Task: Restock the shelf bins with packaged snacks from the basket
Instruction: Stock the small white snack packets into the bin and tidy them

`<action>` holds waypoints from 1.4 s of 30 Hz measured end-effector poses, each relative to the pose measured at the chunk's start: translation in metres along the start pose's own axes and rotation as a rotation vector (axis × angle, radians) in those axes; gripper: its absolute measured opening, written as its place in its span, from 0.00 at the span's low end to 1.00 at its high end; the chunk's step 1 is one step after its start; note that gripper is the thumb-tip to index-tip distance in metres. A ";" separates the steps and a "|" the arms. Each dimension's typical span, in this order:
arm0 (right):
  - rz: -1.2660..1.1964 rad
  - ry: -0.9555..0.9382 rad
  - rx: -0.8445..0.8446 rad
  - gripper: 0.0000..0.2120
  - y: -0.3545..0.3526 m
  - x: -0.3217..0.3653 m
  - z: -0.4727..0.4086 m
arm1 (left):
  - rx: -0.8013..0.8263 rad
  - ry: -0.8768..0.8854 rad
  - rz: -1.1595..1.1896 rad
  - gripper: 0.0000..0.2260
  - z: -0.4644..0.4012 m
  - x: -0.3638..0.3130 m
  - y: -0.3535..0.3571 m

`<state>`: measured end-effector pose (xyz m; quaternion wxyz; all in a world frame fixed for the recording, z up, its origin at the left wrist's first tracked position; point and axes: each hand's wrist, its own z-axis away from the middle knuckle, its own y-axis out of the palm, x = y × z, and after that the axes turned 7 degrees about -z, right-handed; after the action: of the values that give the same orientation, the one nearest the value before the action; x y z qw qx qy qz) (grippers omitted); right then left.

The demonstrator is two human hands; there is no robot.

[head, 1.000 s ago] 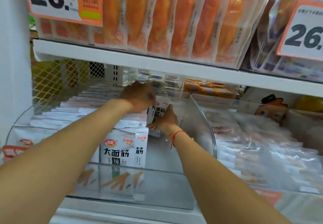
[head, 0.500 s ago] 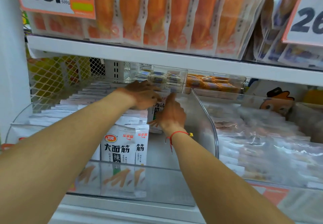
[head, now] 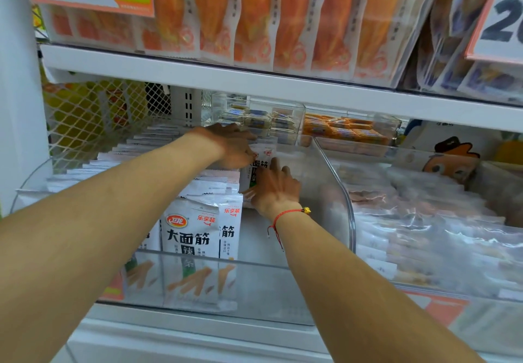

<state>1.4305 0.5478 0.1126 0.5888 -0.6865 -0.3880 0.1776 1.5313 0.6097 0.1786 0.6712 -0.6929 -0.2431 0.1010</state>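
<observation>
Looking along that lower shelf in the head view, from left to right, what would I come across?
Mesh side panel → white snack packets standing in rows in a clear bin → left hand and right hand, both on one white packet at the back → clear bin divider → pale translucent packets → orange cartoon figure.

Head-worn, wide-angle; looking forward and slightly down into a clear shelf bin (head: 334, 181), close, along both outstretched forearms.

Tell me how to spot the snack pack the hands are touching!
Find the clear bin under the white shelf. Both hands meet at a white pack behind the front rows. It alone stands apart from those rows, toward the bin's emptier right side.
</observation>
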 end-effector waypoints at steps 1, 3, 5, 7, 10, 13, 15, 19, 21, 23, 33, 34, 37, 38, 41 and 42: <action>-0.007 0.000 0.022 0.26 0.000 0.000 0.000 | 0.014 -0.004 -0.004 0.25 -0.004 0.002 0.001; -0.022 0.007 0.053 0.27 -0.001 0.001 0.000 | 0.049 -0.024 -0.003 0.26 -0.001 0.001 0.000; -0.023 0.021 0.084 0.28 -0.003 0.002 0.001 | 0.132 -0.014 -0.064 0.26 -0.001 0.001 -0.007; -0.005 0.034 0.131 0.29 -0.007 0.003 0.002 | 0.160 0.012 -0.087 0.26 -0.001 0.001 -0.013; 0.034 0.042 0.232 0.29 -0.017 0.006 0.009 | 0.184 0.020 -0.062 0.29 0.000 0.003 -0.011; 0.077 0.018 0.328 0.27 -0.028 0.004 0.026 | 0.149 0.020 -0.031 0.27 0.016 0.002 -0.020; 0.070 -0.014 0.333 0.26 -0.037 0.004 0.040 | 0.092 0.057 -0.040 0.21 0.031 -0.001 -0.029; 0.116 -0.137 0.227 0.23 -0.067 0.007 0.075 | -0.025 0.013 0.088 0.16 0.073 -0.007 -0.041; 0.085 -0.208 0.166 0.19 -0.085 0.008 0.094 | -0.106 -0.037 0.152 0.15 0.098 -0.011 -0.047; 0.037 -0.260 0.077 0.14 -0.103 0.007 0.116 | -0.215 -0.069 0.164 0.15 0.123 -0.017 -0.052; -0.181 -0.245 0.136 0.11 -0.122 -0.039 0.245 | -0.330 -0.247 0.606 0.11 0.262 -0.079 -0.021; -0.200 -0.216 0.196 0.12 -0.117 -0.045 0.255 | -0.264 -0.243 0.588 0.10 0.270 -0.087 -0.013; -0.283 -0.093 0.475 0.12 -0.090 -0.065 0.281 | -0.011 -0.252 0.641 0.09 0.284 -0.100 0.017; -0.315 -0.048 0.564 0.11 -0.079 -0.071 0.289 | 0.073 -0.249 0.670 0.08 0.288 -0.103 0.028; -0.391 0.058 0.699 0.12 -0.047 -0.086 0.315 | 0.231 -0.252 0.714 0.09 0.299 -0.115 0.068; -0.414 0.082 0.709 0.12 -0.035 -0.090 0.324 | 0.264 -0.269 0.723 0.08 0.304 -0.120 0.082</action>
<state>1.1352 0.6985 0.0473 0.8272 -0.3550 -0.4089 0.1503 1.3026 0.8219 0.0519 0.6379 -0.6223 -0.0545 0.4504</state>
